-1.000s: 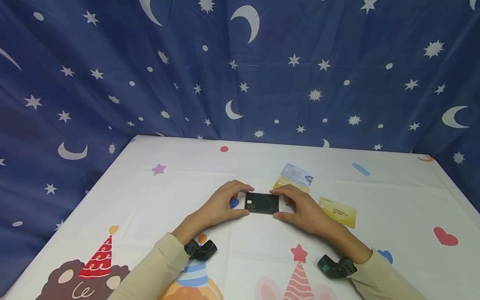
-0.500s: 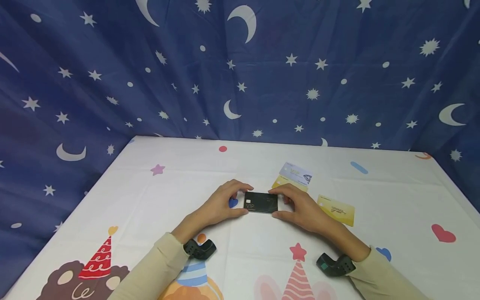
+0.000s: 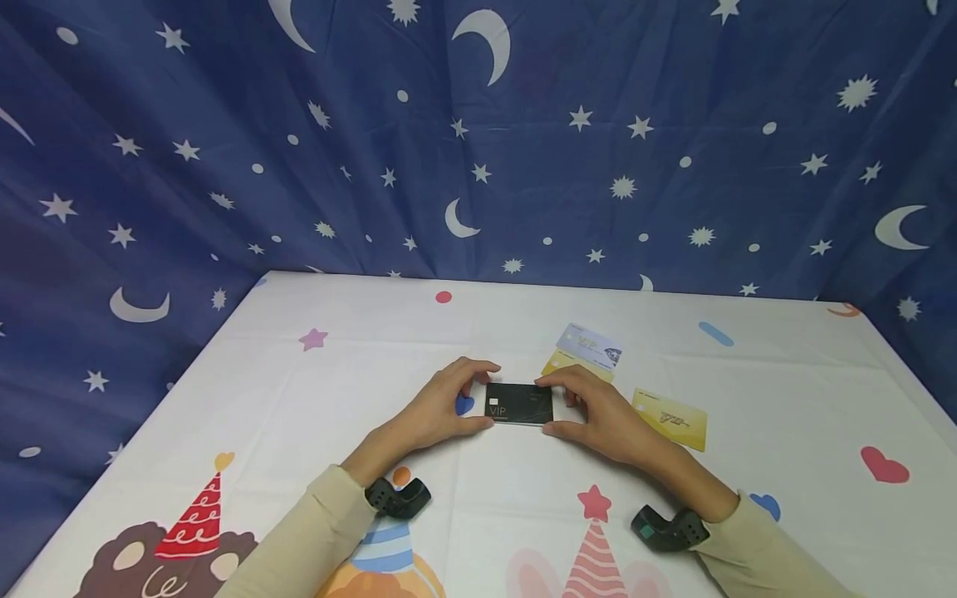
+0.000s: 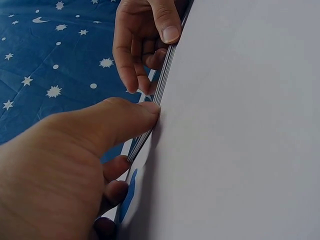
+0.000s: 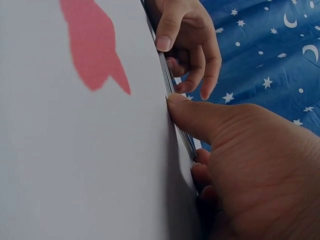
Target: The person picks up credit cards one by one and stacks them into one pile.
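A neat stack of cards [image 3: 519, 404], topped by a black one marked VIP, lies flat on the table between my two hands. My left hand [image 3: 443, 401] holds its left end, thumb [image 4: 150, 109] at the near edge and fingers curved toward the far side; the index fingertip is slightly raised above the far corner. At the other end, my right hand [image 3: 598, 411] grips the stack with thumb [image 5: 178, 100] on the near edge and index finger at the far corner. Several layered card edges show in both wrist views.
Behind my right hand lie a silver card [image 3: 591, 345] and a yellow card [image 3: 562, 362] partly covered by it. Another yellow card [image 3: 671, 419] lies beside the right forearm. A printed white cloth covers the table [image 3: 374, 332]; a blue starry curtain [image 3: 336, 166] hangs behind.
My left index fingertip has lifted slightly off the stack's far corner. The stack and my right hand hold nearly the same place; the head view has shifted a little.
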{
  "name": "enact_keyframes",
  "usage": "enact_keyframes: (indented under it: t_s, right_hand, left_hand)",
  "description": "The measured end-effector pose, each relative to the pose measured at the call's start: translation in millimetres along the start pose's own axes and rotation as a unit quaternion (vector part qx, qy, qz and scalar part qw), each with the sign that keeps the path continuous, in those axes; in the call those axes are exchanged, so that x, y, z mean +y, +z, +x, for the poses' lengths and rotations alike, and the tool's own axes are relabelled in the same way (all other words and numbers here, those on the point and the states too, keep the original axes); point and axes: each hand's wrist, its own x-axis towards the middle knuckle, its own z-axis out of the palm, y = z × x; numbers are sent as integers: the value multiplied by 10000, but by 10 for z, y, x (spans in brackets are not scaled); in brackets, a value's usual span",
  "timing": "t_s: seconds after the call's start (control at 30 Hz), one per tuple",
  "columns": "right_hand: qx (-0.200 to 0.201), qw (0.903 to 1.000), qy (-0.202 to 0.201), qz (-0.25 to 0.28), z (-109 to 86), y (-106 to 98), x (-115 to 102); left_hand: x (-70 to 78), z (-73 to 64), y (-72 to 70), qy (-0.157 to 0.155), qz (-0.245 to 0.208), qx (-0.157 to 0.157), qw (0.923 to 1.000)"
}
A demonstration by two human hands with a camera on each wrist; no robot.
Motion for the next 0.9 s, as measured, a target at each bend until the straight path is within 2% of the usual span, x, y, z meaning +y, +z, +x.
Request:
enact_keyframes:
  t_s: [0.57,0.9]
  right_hand:
    - [17,10000,-33,35,-3,-1,-6]
    - [26,10000,18,4,-6,1,3]
  left_hand:
    - [-3,4,-1,-9,-1,-24,10000]
    - [-18,3,3,117,6,2,9999]
